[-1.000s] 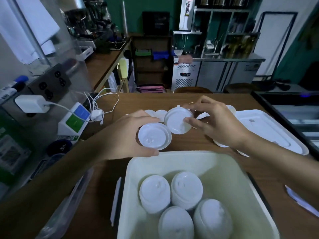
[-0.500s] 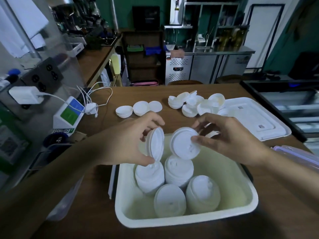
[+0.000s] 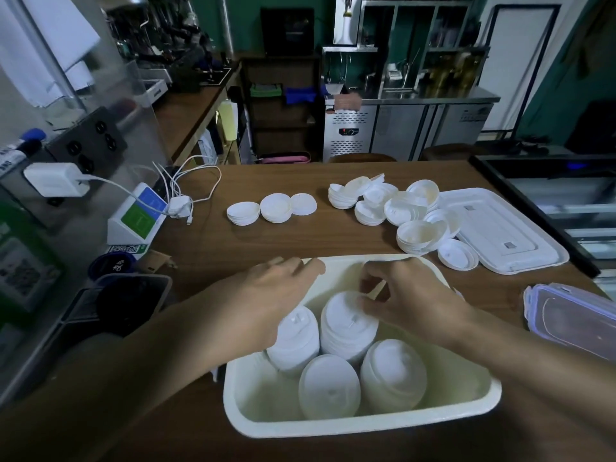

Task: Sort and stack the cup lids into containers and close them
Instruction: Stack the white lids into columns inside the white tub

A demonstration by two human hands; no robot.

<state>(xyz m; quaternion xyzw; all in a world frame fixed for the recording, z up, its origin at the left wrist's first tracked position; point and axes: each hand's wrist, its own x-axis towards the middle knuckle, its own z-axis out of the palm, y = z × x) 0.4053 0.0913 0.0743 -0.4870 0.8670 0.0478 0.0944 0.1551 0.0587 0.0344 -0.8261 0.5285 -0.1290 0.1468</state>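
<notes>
Left hand [image 3: 276, 295], right hand [image 3: 416, 303] lowered, lids [image 3: 346, 331] beneath grip

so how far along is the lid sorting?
Done: four lid stacks stand in the cream tub. In hand: left hand lies over the back-left stack, right hand touches the back-right stack. Left: loose lid piles and three small stacks on the table; flat white cover not on.

I read the table [image 3: 300, 238] as matt brown wood. The stacked lids [image 3: 330, 385] look like thin, matt white plastic. The tub [image 3: 366, 425] is smooth cream plastic, the clear lid [image 3: 573, 321] is glossy, and the far cabinets [image 3: 400, 128] are probably brushed steel.
</notes>
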